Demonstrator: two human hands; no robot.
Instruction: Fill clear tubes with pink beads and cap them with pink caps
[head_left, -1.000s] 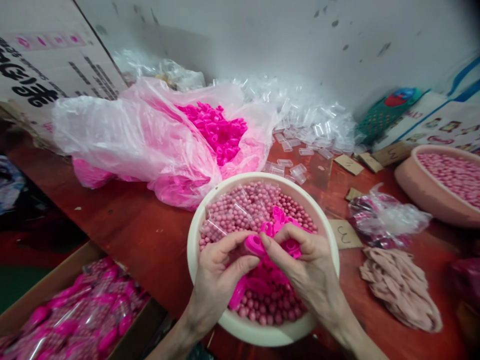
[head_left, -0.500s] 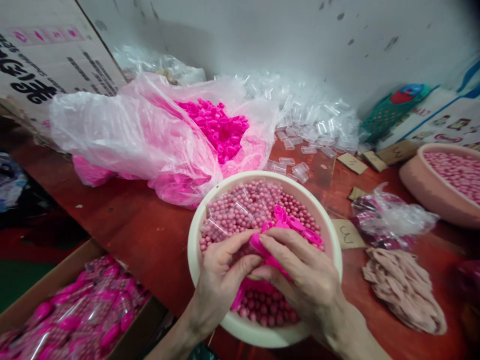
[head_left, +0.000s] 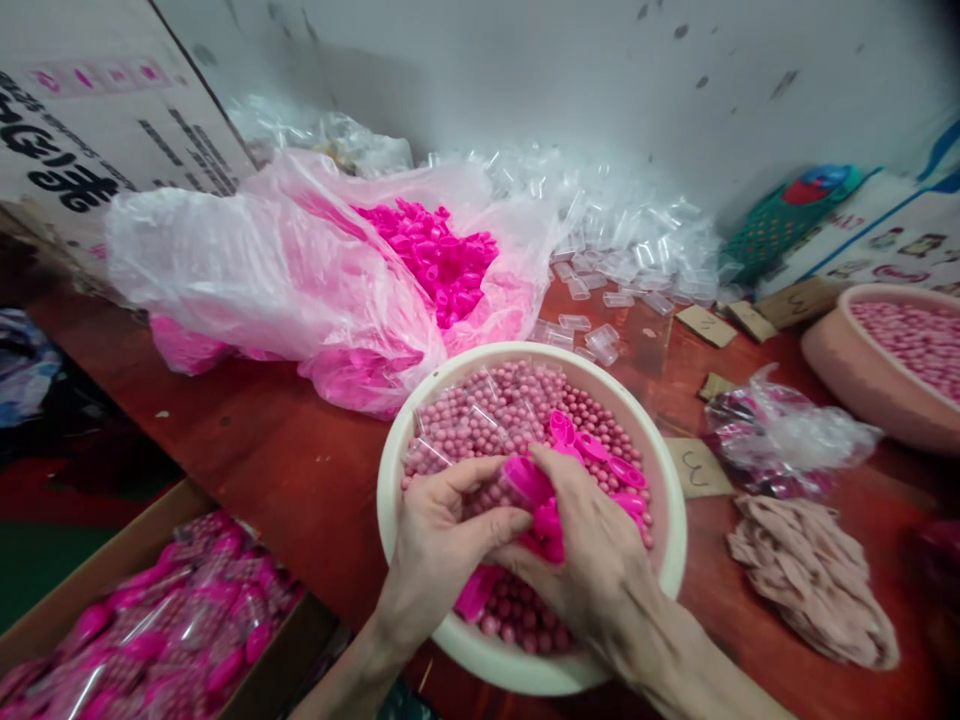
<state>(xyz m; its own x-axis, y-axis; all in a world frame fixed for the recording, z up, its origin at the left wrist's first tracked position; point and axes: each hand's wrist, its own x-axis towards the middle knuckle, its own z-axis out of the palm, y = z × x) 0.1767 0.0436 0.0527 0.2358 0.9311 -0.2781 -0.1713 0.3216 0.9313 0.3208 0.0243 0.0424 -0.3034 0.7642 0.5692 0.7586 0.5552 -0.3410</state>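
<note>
My left hand [head_left: 439, 545] pinches a clear plastic tube [head_left: 486, 496] filled with pink beads, held above the bowl. A bright pink cap [head_left: 527, 480] sits at the tube's right end. My right hand [head_left: 607, 570] is closed around that end, fingers against the cap; its fingertips are partly hidden. Below both hands is a cream bowl [head_left: 673, 570] full of pink beads [head_left: 521, 615]. Several bead-filled clear tubes [head_left: 465, 420] lie on the beads at the back left, and loose pink caps [head_left: 626, 472] lie at the right.
Behind the bowl, a plastic bag [head_left: 247, 250] holds many pink caps [head_left: 442, 260]. Clear empty tubes [head_left: 600, 240] are heaped against the wall. At lower left, a cardboard box [head_left: 97, 590] contains finished-looking tubes. A crumpled cloth [head_left: 814, 580] and a second bead bowl [head_left: 847, 370] stand right.
My right hand has shifted and turned around the tube's end, and the pink cap now shows more plainly between my hands. The left hand has stayed nearly in place.
</note>
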